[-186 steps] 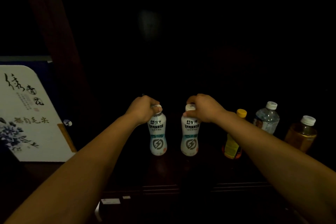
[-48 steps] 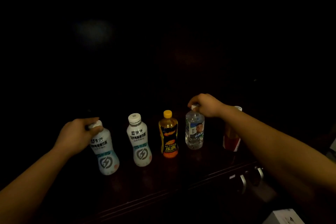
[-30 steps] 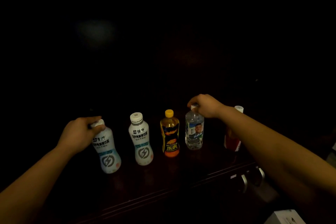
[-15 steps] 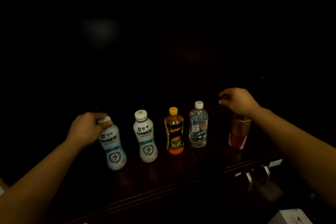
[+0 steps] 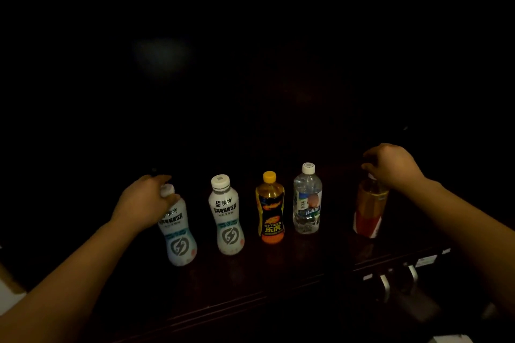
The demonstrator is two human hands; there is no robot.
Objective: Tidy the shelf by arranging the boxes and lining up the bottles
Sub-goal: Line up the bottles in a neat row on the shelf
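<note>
Fingers of the right hand curled down over the cap of the amber tea bottle, closed on its top; fingers of the left hand wrapped likewise round the neck of the leftmost white drink bottle, cap peeping out at their 2 o'clock edge. Both bottles upright on the dark shelf, hanging directly below the fingers, toward 6 o'clock. Between them, untouched: a second white drink bottle, an orange-capped energy drink, a clear water bottle; row rising slightly toward 2 o'clock, tea bottle standing well apart at 3 o'clock from the water bottle. Probably full, so fairly heavy and top-tippy when steered by the cap; smooth plastic, likely slippery; firmer hold lower, at the shoulder or waist; better slid than lifted. No boxes in view.
</note>
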